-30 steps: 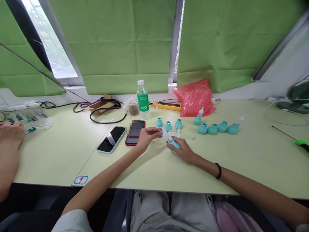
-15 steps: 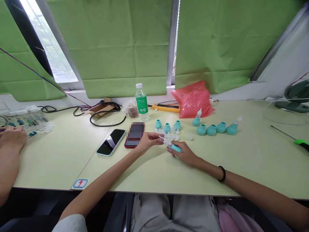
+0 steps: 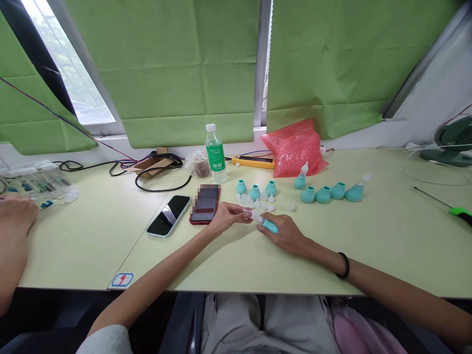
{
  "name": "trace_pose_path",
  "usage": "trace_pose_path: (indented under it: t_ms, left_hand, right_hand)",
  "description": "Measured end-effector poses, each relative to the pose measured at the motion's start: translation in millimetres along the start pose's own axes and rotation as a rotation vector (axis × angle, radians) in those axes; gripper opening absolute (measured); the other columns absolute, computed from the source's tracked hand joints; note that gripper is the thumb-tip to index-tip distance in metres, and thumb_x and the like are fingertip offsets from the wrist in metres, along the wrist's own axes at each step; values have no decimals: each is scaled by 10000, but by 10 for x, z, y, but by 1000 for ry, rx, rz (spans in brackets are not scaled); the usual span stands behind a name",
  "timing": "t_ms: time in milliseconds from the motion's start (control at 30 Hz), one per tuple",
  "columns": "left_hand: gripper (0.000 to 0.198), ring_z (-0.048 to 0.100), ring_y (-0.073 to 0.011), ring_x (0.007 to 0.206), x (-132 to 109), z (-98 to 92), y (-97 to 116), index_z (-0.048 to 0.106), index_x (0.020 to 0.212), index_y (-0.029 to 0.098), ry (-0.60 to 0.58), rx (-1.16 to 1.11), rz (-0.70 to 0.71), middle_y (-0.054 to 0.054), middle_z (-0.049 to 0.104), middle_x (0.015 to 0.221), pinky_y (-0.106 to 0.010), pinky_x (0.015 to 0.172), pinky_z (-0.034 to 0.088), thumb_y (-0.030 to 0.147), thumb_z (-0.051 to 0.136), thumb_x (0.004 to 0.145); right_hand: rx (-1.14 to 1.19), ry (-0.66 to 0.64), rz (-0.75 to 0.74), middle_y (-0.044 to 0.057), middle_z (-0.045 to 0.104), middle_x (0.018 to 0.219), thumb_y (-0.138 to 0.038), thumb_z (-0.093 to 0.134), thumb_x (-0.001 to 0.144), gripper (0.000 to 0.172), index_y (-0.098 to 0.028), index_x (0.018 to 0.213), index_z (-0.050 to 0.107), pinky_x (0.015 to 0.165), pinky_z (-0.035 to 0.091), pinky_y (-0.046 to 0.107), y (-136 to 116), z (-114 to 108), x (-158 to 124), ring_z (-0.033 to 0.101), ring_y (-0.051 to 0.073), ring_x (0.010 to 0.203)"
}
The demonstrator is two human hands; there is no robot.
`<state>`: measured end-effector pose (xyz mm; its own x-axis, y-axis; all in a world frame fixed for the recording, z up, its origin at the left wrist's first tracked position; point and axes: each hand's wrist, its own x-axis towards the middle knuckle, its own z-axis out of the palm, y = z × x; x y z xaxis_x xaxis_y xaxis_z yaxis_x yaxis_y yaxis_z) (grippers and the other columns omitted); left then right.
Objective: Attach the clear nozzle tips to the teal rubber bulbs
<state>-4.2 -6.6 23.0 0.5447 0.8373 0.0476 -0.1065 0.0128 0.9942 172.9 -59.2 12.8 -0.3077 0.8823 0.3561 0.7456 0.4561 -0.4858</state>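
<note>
My right hand (image 3: 288, 234) is wrapped round a teal rubber bulb (image 3: 270, 226), held tilted just above the table. A clear pointed nozzle (image 3: 255, 216) meets the bulb's left end; whether it is fully seated I cannot tell. The fingertips of my left hand (image 3: 229, 216) pinch the nozzle's far end. Just behind my hands lie several small clear plastic parts (image 3: 263, 208), close to three upright teal bulbs (image 3: 255, 192). More teal bulbs (image 3: 323, 194) stand to the right, two of them fitted with clear nozzles (image 3: 304, 169).
Left of my hands lie a white phone (image 3: 168, 216) and a red-cased phone (image 3: 205, 204). Behind stand a water bottle (image 3: 216, 157), a yellow tool (image 3: 252, 162) and a red bubble-wrap bag (image 3: 295, 150). A screwdriver (image 3: 457, 211) is far right. Another person's hand (image 3: 16, 211) is at the left edge.
The bulb and nozzle now line up more closely, with my right hand turned slightly and shifted a little right. My left hand keeps its pinch.
</note>
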Motion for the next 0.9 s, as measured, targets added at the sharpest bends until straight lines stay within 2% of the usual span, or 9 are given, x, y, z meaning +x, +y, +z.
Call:
trace_pose_path:
  t_ms: [133,300,500,700,833,900]
  left_hand:
    - [370,577,-209,793,-22,-1,-12,635,818,46,-13,-23,-30,-113,635,851,-385,810,458,296,670,547]
    - [363,541,-246,895,-36,14,-12,637,826,61,-45,-35,-10,-133,602,945,-385,831,436,308,659,561]
    - [333,425,-297,1055,-51,29,24,645,796,74,-46,34,7,-156,613,902,-389,792,435,330,638,585]
    - [302,426,-295,1055,-75,44,59,653,768,88,-78,86,70,-133,637,820,-385,787,424,344,609,615]
    - [281,466,-279,1018,-78,95,54,660,732,99,-8,108,101,-90,648,741,-364,793,426,350,598,623]
    - [289,479,-269,1004,-82,137,70,660,743,99,35,103,116,-81,648,768,-360,795,434,357,585,633]
  right_hand:
    - [268,-101,-21,-13,488,534,-377,431,740,220,-177,683,503,502,335,219,-2,-74,33,439,106,500]
    - [574,-231,82,-15,484,534,-408,450,719,253,-167,669,505,499,360,226,0,-125,77,462,109,497]
    - [743,-326,128,-23,495,460,-409,479,699,263,-156,684,550,513,381,241,10,-145,116,474,113,471]
    - [951,-478,304,-22,502,421,-394,493,695,277,-132,768,549,359,302,197,86,-99,142,430,85,349]
    - [1004,-482,285,-24,490,410,-393,474,708,280,-130,781,536,343,293,188,107,-68,149,430,82,340]
    - [1001,-449,255,-25,495,433,-402,455,720,289,-136,806,524,348,304,189,77,-79,146,424,76,345]
